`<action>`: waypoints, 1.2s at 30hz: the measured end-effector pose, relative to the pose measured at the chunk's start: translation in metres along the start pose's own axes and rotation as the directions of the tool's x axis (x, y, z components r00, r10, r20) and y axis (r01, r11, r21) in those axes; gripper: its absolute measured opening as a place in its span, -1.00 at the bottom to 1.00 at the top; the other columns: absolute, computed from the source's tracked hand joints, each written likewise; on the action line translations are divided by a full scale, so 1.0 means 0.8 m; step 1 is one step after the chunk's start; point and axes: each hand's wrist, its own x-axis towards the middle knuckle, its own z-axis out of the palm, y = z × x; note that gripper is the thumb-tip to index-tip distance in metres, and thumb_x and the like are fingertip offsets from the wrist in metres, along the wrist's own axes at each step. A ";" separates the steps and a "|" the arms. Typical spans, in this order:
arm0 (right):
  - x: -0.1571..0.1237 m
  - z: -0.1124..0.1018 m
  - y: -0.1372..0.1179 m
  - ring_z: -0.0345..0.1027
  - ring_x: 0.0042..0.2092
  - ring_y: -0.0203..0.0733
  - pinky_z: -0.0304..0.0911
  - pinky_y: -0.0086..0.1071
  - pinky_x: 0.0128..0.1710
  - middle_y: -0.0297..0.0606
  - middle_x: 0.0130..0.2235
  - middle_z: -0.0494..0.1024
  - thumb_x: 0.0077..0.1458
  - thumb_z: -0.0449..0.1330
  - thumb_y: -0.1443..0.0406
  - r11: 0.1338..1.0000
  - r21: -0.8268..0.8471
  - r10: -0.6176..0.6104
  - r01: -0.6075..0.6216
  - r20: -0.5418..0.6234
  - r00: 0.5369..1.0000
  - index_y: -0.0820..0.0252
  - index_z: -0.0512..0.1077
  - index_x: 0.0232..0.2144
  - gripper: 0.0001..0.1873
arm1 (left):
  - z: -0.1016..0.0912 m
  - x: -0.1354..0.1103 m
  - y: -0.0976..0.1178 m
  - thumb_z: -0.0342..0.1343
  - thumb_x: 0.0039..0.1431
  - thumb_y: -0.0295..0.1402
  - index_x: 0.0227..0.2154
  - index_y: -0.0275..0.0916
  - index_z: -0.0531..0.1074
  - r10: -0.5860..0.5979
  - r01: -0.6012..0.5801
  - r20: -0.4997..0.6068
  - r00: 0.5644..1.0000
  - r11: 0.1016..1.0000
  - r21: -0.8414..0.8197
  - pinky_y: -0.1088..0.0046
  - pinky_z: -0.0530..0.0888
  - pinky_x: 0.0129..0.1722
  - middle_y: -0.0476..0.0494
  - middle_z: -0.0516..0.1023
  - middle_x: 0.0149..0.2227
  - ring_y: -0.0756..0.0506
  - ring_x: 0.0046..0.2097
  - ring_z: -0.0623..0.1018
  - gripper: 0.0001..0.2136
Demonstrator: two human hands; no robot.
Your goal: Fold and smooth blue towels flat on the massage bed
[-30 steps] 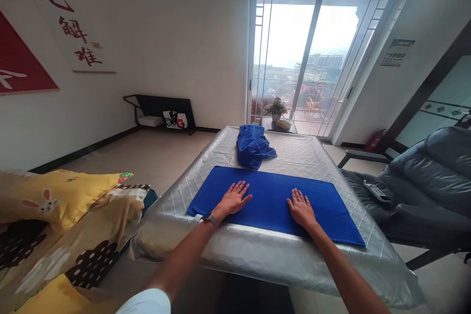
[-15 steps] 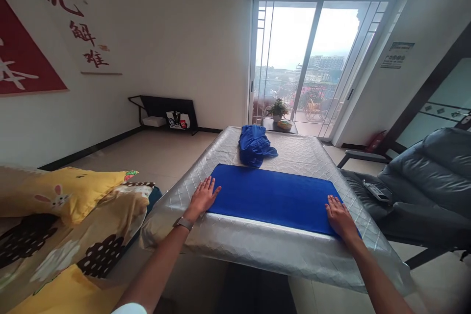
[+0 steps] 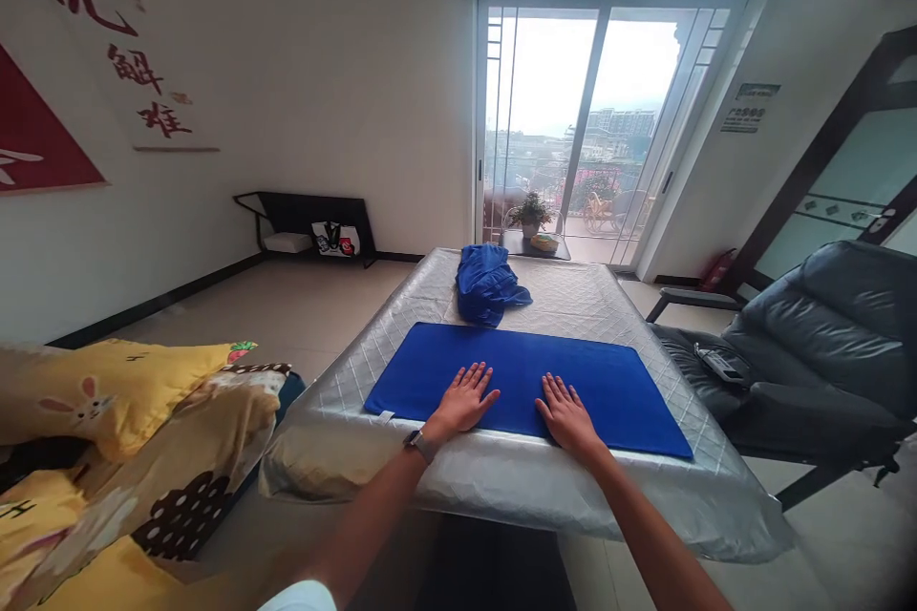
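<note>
A rectangular blue cloth [image 3: 516, 358] lies flat across the near part of a table with a silvery quilted cover [image 3: 573, 291]. My left hand [image 3: 464, 399] rests palm down on the cloth's near half, left of its middle, fingers stretched out. To the right of it, my right hand [image 3: 565, 410] also lies flat on the cloth with fingers extended. Neither hand grips anything. Behind the cloth sits a crumpled blue fabric piece [image 3: 488, 284]. A small white tag [image 3: 385, 417] sticks out at the cloth's near left corner.
To the right stands a dark padded armchair [image 3: 823, 372] with a grey device [image 3: 720, 363] on its seat. Yellow rabbit cushions [image 3: 136, 391] and patterned bedding [image 3: 215, 439] are on the left. Beyond the table, a potted plant [image 3: 530, 213] stands before a sliding glass door [image 3: 548, 115].
Both hands have slid inward from the cloth's left and right ends to near its middle. The near left corner with its tag is now uncovered. The view has shifted slightly.
</note>
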 end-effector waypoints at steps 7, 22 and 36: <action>-0.044 0.006 0.182 -0.35 0.47 -0.11 -0.35 -0.11 0.42 -0.26 0.46 -0.17 0.33 -0.29 0.06 0.944 -0.143 0.295 -0.297 -0.040 0.955 0.31 -0.13 0.43 -0.25 | -0.035 -0.070 -0.172 -0.41 0.36 0.14 0.42 -0.28 -0.11 -0.402 0.398 0.017 0.916 0.911 0.105 0.03 -0.09 0.40 -0.27 -0.17 0.46 -0.24 0.46 -0.11 -0.25; -0.044 0.012 0.243 -0.19 0.45 -0.05 -0.18 -0.05 0.40 -0.12 0.44 -0.05 0.31 -0.35 0.09 0.915 -0.096 0.376 -0.392 -0.154 0.914 0.41 0.00 0.40 -0.24 | -0.049 -0.072 -0.205 -0.39 0.37 0.11 0.40 -0.39 -0.01 -0.486 0.484 -0.015 0.874 0.867 0.119 0.10 -0.03 0.40 -0.36 -0.06 0.44 -0.24 0.45 -0.01 -0.24; 0.164 -0.021 -0.005 -0.21 0.45 -0.12 -0.27 -0.17 0.40 -0.12 0.43 -0.01 0.39 -0.29 0.11 1.000 0.002 0.002 -0.002 -0.092 0.996 0.39 -0.02 0.41 -0.31 | -0.002 0.173 0.016 -0.26 0.44 -0.07 0.30 -0.31 0.25 0.053 -0.057 -0.132 0.990 0.998 -0.029 0.25 0.18 0.35 -0.29 0.28 0.33 -0.16 0.36 0.25 -0.44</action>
